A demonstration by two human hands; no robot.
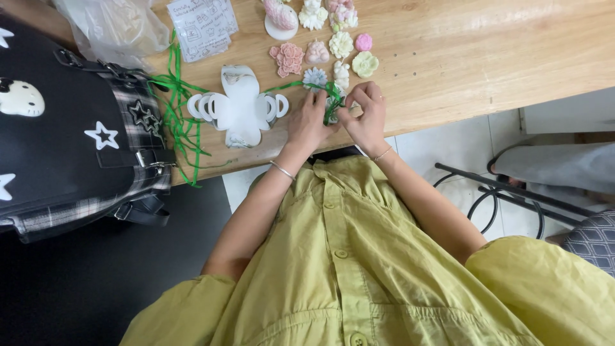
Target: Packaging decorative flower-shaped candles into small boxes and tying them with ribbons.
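Wooden tabletop (461, 51), light grain, fills the far part of the head view; pale floor tile and a black metal chair frame (506, 195) lie to the right, below the table edge.

Head view, items as I log them:

1. Left hand (306, 123): at the near table edge, fingers pinched together on a green ribbon (332, 101). Silver bangle at the wrist.
2. Right hand (366, 115): touching the left hand, fingertips closed on the same ribbon and on a small pale piece under it; I cannot tell what that piece is, as the fingers cover most of it. Thin bracelet at the wrist.
3. Green ribbon: a strand runs left from the hands across the table to a loose tangle (176, 112) that hangs over the near edge.
4. White flat-folded box blank (240, 106) with rounded tabs, just left of the left hand.
5. Moulded flower-shaped pieces (341, 45), pink, white and pale green, in a cluster just beyond the hands.
6. Printed card in a clear sleeve (204, 27), far left.
7. Clear plastic bag (112, 25), far left corner.
8. Black bag with white stars and plaid trim (70, 128), left, partly on the table.
9. Yellow-green buttoned shirt (359, 269), nearest the camera.
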